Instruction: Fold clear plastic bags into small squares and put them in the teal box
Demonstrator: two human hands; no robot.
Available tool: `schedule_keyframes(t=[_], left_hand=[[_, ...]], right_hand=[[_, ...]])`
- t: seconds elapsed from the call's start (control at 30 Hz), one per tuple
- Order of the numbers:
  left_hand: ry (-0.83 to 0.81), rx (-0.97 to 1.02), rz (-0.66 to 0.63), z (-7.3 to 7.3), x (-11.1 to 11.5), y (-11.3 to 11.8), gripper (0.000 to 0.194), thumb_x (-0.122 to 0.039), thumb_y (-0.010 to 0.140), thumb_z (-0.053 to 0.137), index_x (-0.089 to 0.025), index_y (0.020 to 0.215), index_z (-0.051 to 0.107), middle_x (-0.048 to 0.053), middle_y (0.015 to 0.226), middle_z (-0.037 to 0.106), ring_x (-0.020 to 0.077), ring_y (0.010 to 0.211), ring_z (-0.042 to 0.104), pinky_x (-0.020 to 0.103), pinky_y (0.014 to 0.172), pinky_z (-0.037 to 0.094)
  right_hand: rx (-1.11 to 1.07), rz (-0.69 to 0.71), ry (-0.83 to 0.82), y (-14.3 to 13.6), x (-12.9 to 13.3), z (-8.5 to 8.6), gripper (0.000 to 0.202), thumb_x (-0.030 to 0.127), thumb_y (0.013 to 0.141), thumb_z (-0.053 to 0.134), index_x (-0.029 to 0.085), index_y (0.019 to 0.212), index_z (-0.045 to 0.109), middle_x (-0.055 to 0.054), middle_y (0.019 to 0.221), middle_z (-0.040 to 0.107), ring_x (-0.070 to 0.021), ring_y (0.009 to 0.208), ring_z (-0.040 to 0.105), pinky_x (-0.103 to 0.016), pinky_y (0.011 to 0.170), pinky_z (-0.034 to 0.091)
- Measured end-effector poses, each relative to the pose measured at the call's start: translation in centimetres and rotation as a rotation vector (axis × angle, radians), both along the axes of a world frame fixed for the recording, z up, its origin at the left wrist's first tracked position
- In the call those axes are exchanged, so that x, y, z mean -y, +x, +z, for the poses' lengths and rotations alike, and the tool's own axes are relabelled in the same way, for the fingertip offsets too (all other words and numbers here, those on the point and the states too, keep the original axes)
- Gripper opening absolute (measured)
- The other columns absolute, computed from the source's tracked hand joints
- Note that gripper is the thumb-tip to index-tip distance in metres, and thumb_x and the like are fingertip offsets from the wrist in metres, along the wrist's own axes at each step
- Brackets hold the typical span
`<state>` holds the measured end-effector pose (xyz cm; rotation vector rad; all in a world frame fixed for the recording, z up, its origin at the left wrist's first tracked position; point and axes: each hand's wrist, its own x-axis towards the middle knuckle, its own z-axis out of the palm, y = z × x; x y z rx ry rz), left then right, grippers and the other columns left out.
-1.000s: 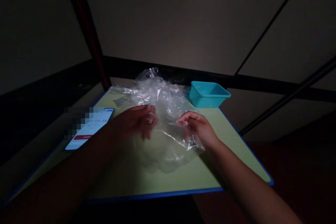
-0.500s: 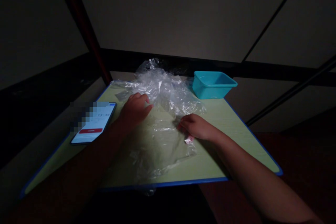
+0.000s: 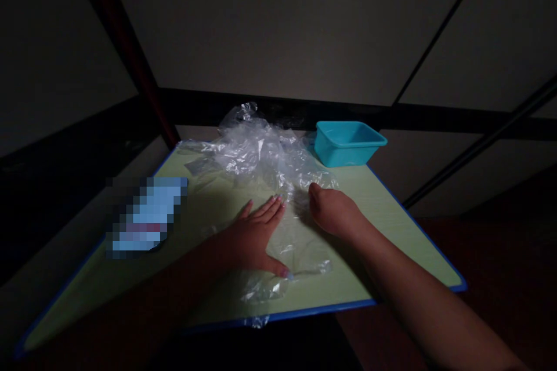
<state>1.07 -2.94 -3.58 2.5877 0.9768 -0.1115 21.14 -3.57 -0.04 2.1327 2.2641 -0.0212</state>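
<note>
My left hand [image 3: 256, 237] lies flat with fingers spread on a clear plastic bag [image 3: 300, 258] that is smoothed over the table. My right hand [image 3: 333, 208] is curled closed at the bag's right side, just above the tabletop. Its back faces me, so whatever the fingers hold is hidden. Beyond both hands, a crumpled heap of clear plastic [image 3: 256, 148] covers the back of the table. A corner of the flat bag hangs over the front edge.
A turquoise plastic bin [image 3: 346, 153] stands at the back right corner. On the left lies a phone [image 3: 148, 214], blurred by pixelation. The small yellow-green table [image 3: 365, 266] has a blue rim. Dark panels rise behind it.
My left hand has moved right and nearer to me, from half curled to spread flat on the bag. My right hand has tightened, and the pink piece at its fingers no longer shows.
</note>
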Motion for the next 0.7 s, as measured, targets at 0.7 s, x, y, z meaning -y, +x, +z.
schedule_keyframes(t=[0.7], left_hand=[[0.193, 0.173, 0.042, 1.1, -0.6, 0.1, 0.099, -0.069, 0.079, 0.044, -0.013, 0.15, 0.004, 0.016, 0.156, -0.001, 0.0298, 0.144, -0.003, 0.051, 0.113, 0.008]], right_hand=[[-0.155, 0.12, -0.031, 0.8, -0.8, -0.4, 0.023, 0.039, 0.082, 0.061, 0.017, 0.081, 0.062, -0.009, 0.076, 0.068, -0.019, 0.066, 0.06, -0.026, 0.053, 0.031]])
